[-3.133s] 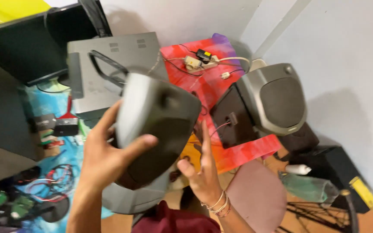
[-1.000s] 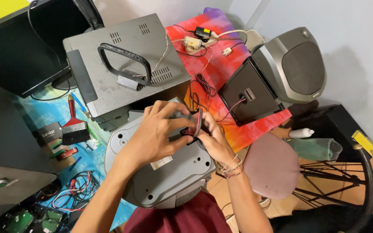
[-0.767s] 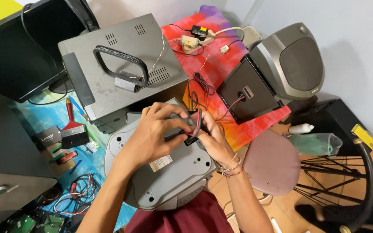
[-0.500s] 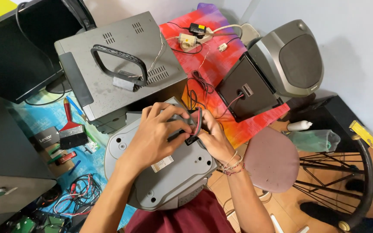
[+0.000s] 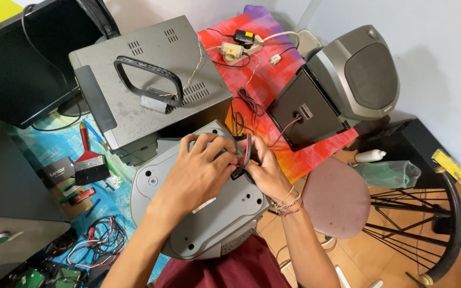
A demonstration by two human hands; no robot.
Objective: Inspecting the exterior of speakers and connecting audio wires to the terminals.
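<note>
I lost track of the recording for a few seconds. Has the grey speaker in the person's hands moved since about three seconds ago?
Yes. The grey speaker was raised in front of the grey receiver; now it lies lower, below it, under both hands.

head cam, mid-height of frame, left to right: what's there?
Paint brush → left hand on the grey speaker's back → red and black wires → right hand → round stool seat → green plastic bag → bicycle wheel.
</note>
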